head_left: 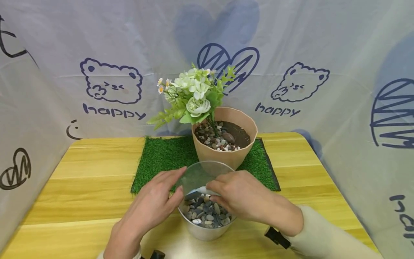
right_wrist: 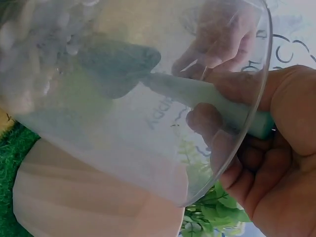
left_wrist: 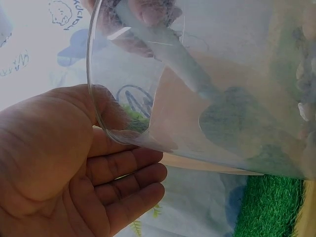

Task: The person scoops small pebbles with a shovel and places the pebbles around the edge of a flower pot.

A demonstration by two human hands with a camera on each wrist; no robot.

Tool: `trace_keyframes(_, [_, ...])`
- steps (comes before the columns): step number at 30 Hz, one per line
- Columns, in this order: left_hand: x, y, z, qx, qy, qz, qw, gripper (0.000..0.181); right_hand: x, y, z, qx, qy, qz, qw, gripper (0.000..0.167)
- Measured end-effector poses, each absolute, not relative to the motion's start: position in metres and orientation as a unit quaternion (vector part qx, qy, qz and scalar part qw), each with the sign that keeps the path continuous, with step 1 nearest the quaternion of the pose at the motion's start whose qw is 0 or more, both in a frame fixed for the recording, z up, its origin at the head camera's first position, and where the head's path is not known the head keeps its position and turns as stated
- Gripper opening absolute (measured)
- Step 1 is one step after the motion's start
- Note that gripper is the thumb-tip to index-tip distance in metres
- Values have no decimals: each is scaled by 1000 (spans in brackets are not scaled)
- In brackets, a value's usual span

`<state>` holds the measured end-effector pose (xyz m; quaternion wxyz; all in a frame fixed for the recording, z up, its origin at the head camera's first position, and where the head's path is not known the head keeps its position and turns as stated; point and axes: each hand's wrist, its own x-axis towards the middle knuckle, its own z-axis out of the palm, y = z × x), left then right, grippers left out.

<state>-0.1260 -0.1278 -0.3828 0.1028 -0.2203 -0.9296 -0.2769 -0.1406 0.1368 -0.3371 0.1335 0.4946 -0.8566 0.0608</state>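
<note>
My right hand [head_left: 240, 194] clamps the trowel [head_left: 194, 193] inside the clear container [head_left: 207, 234] of pebbles [head_left: 207, 214] — my left hand [head_left: 153, 198], fingers extended, touches its left side.

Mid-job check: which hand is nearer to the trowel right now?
Right. The right hand grips the trowel by its handle, within the clear bucket; the left hand is apart from it, at the bucket's left side.

place: curtained tabletop booth, wider building not discernible | sides: pale cloth hangings [head_left: 161, 43] behind, left and right, printed with bears [head_left: 111, 82], hearts [head_left: 228, 66] and "happy" | surface: wood-grain table [head_left: 81, 172], green grass-like mat [head_left: 168, 162]
</note>
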Motion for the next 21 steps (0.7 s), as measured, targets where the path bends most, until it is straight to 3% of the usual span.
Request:
trace_keyframes(6, [-126,-129,-382,-221,-931,-273,100,51,-147,136,-334,508,-851,37,126,14])
trace_keyframes(10, [-126,-129,-383,-217,-931,-277,99,51,-155,134,-331,484,-868,86,74,8])
trace_keyframes(14, [-127,-128,-385,-221,-929,-280,99,52,-155,136,-330,459,-880,120,28,13])
trace_keyframes(21, [-127,-127,-384,-224,-927,-282,101,51,-153,139,-331,461,-882,88,50,9])
